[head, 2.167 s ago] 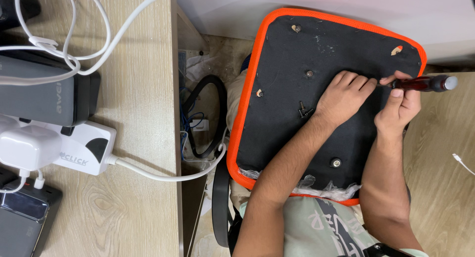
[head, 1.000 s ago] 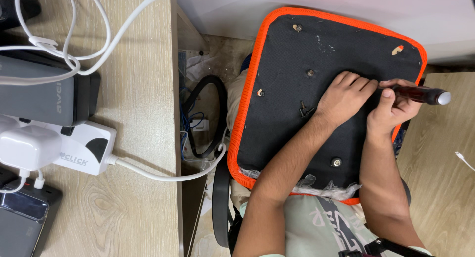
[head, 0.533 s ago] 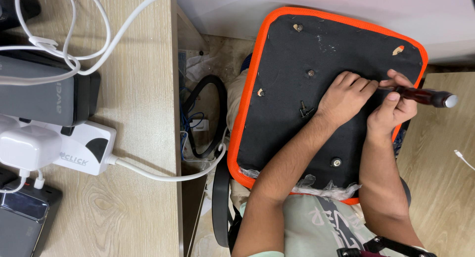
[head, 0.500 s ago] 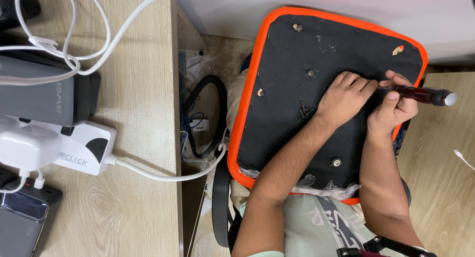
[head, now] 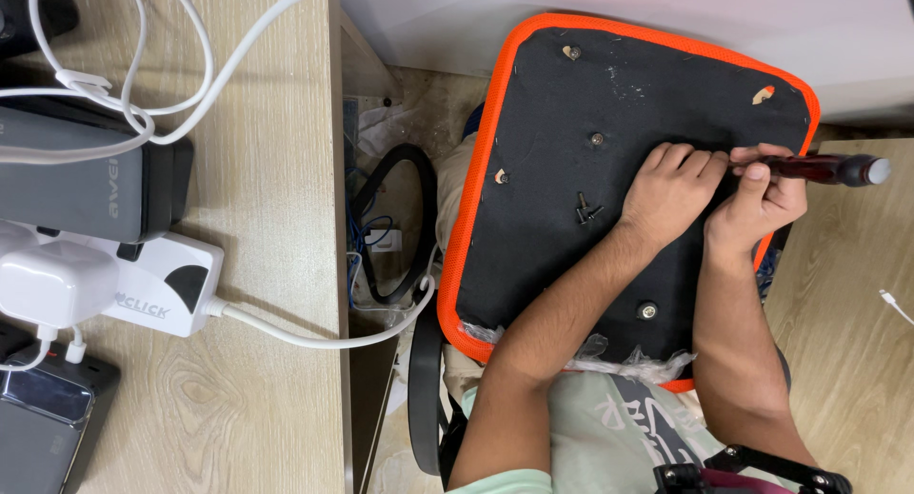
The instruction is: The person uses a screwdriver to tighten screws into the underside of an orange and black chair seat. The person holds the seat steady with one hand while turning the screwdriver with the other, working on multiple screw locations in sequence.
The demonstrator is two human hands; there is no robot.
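Observation:
A black seat panel with an orange mesh rim lies upside down on my lap. My left hand presses flat on its black underside, fingers toward the right. My right hand grips a screwdriver with a dark red handle; its tip is hidden between the two hands. Two loose black screws lie on the panel left of my left hand. Fitted bolts show near the panel's middle and near its lower edge.
A wooden desk at the left carries a white power strip, white cables, a grey box and a dark device. A black ring sits in the gap below. A second wooden surface lies at the right.
My right hand has rolled the screwdriver; its handle has swung up a little and now points further right. My left hand and the panel stay put.

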